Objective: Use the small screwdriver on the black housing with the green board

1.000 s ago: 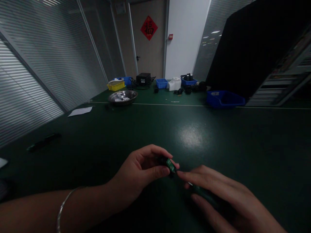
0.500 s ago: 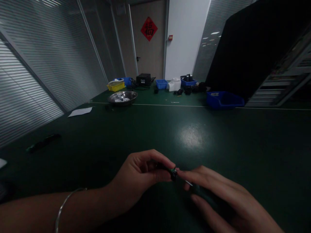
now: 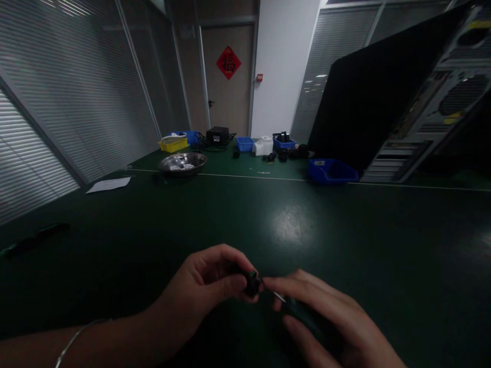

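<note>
A small dark part (image 3: 252,284) with a bit of green on it is pinched between the thumb and fingers of my left hand (image 3: 209,289). My right hand (image 3: 326,312) is wrapped round a screwdriver (image 3: 307,317) with a dark handle and a thin metal shaft. Its index fingertip is close beside the right side of the small part. The screwdriver's shaft points up and left toward the part; whether its tip touches anything cannot be made out. Both hands are above the dark green table (image 3: 238,214).
Toward the back stand a metal bowl (image 3: 183,164), a yellow bin (image 3: 173,145), a blue tray (image 3: 332,171), a white device (image 3: 263,146) and a black box (image 3: 217,135). A large black case (image 3: 368,87) rises at right. Paper (image 3: 109,185) and a dark object (image 3: 34,239) lie left.
The view has shifted, so the table and background objects appear lower and further left. My left hand's pinched part has turned slightly, showing more of its dark face. Both hands keep their hold.
</note>
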The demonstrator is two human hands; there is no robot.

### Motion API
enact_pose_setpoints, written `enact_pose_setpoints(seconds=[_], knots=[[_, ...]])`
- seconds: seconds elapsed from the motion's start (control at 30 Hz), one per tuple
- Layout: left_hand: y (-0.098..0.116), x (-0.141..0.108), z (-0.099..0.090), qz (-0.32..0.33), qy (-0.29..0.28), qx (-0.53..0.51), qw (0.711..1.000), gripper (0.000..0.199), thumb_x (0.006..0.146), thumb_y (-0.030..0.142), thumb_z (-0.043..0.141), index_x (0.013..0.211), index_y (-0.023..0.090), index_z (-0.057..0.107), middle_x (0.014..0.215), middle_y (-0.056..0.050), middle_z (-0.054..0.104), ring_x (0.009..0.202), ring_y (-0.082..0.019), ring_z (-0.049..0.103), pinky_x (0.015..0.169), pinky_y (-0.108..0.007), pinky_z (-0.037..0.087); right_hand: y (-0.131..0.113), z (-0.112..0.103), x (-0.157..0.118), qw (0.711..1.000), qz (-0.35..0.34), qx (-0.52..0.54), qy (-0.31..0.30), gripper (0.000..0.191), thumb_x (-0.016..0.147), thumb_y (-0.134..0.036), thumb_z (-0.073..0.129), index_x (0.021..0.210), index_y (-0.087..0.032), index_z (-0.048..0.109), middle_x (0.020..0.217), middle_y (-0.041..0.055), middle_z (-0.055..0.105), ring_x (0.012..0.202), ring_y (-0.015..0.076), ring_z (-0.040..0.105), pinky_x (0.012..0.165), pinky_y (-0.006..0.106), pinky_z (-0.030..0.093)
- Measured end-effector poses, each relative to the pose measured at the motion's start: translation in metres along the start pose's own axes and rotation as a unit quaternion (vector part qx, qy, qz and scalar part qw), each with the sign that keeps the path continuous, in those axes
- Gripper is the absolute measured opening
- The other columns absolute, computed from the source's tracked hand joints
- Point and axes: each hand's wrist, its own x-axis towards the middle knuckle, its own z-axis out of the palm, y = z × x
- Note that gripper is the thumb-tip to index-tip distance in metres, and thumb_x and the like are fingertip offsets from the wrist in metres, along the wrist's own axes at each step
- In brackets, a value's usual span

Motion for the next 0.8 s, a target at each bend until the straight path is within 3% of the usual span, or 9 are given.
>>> enact_pose_setpoints(seconds=[0.13, 0.27, 0.37, 0.63, 0.8], knots=[[0.007, -0.003, 0.001, 0.015, -0.036, 0.181, 0.983, 0.011, 0.091, 0.026, 0.059, 0.09, 0.019, 0.068, 0.083, -0.002, 0.067, 0.079, -0.016, 0.062, 0.073, -0.027, 0.048, 0.0, -0.001, -0.003, 0.999, 0.018, -0.004, 0.046, 0.051, 0.083, -0.006, 0.058, 0.125, -0.034, 0.058, 0.109, -0.0001, 0.074, 0.1, 0.018, 0.071, 0.07, 0.018, 0.061], [0.014, -0.01, 0.012, 0.067, -0.179, 0.413, 0.89, 0.014, 0.09, 0.017, 0.054, 0.091, 0.021, 0.068, 0.092, -0.006, 0.067, 0.088, -0.021, 0.06, 0.082, -0.031, 0.046, 0.0, 0.0, 0.0, 0.998, 0.019, 0.002, 0.062, 0.049, 0.083, -0.005, 0.058, 0.124, -0.032, 0.059, 0.103, -0.0021, 0.075, 0.094, 0.0138, 0.072, 0.075, 0.017, 0.059], [0.017, -0.013, 0.018, 0.09, -0.202, 0.469, 0.855, 0.017, 0.091, 0.016, 0.054, 0.099, 0.022, 0.068, 0.099, -0.008, 0.069, 0.095, -0.023, 0.06, 0.091, -0.033, 0.044, -0.001, -0.001, 0.003, 0.998, 0.014, 0.011, 0.064, 0.047, 0.082, -0.004, 0.058, 0.121, -0.03, 0.061, 0.105, -0.0004, 0.075, 0.096, 0.0151, 0.073, 0.072, 0.017, 0.06], [0.018, -0.012, 0.02, 0.092, -0.18, 0.497, 0.844, 0.028, 0.087, 0.014, 0.058, 0.111, 0.022, 0.07, 0.113, -0.012, 0.064, 0.11, -0.027, 0.057, 0.097, -0.035, 0.047, 0.002, 0.003, 0.0, 0.997, 0.024, 0.037, 0.057, 0.05, 0.083, -0.005, 0.059, 0.123, -0.034, 0.06, 0.111, -0.0017, 0.074, 0.098, 0.0161, 0.072, 0.069, 0.017, 0.061], [0.019, -0.013, 0.018, 0.087, -0.17, 0.469, 0.863, 0.03, 0.088, 0.018, 0.06, 0.117, 0.022, 0.067, 0.119, -0.012, 0.063, 0.112, -0.026, 0.058, 0.099, -0.034, 0.046, 0.002, 0.002, 0.0, 0.998, 0.029, 0.037, 0.047, 0.05, 0.084, -0.005, 0.059, 0.123, -0.035, 0.059, 0.112, -0.0027, 0.074, 0.099, 0.0152, 0.072, 0.069, 0.016, 0.061]])
